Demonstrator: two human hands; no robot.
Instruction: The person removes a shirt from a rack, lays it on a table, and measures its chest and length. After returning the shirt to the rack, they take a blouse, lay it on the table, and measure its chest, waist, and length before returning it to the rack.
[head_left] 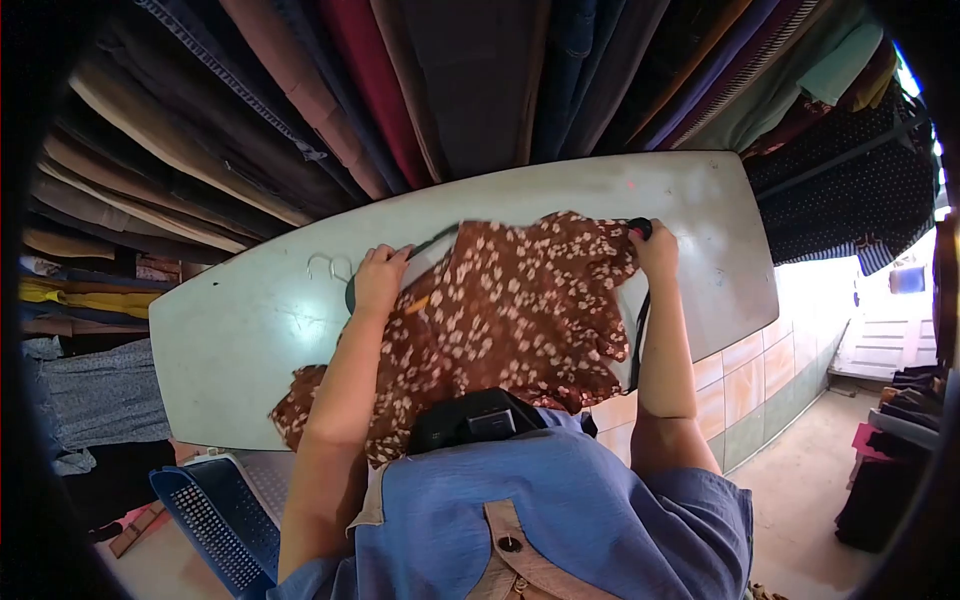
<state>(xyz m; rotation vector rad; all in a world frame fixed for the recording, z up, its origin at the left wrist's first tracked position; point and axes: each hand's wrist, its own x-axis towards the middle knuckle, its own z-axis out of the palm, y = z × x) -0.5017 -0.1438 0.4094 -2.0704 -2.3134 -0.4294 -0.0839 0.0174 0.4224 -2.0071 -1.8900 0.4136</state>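
Observation:
A brown garment with a white flower print [500, 290] lies spread over the pale board, its lower part reaching toward my body. At its upper left, my left hand [380, 280] is closed on a dark hanger; the curved black end shows beside the fingers. My right hand [655, 248] pinches the black end of the hanger at the garment's upper right corner. A dark strap hangs down below that hand. Near the garment's left middle is a small orange-yellow tag [417, 305]. Metal hooks [330, 266] stick out left of my left hand.
The pale board [240, 330] spans the view under the garment. Hanging clothes [470, 80] line its far side, with folded clothes [100, 390] at left. A blue perforated basket [215, 520] stands lower left. Dark polka-dot cloth [850, 190] hangs at right, above a tiled wall [745, 375].

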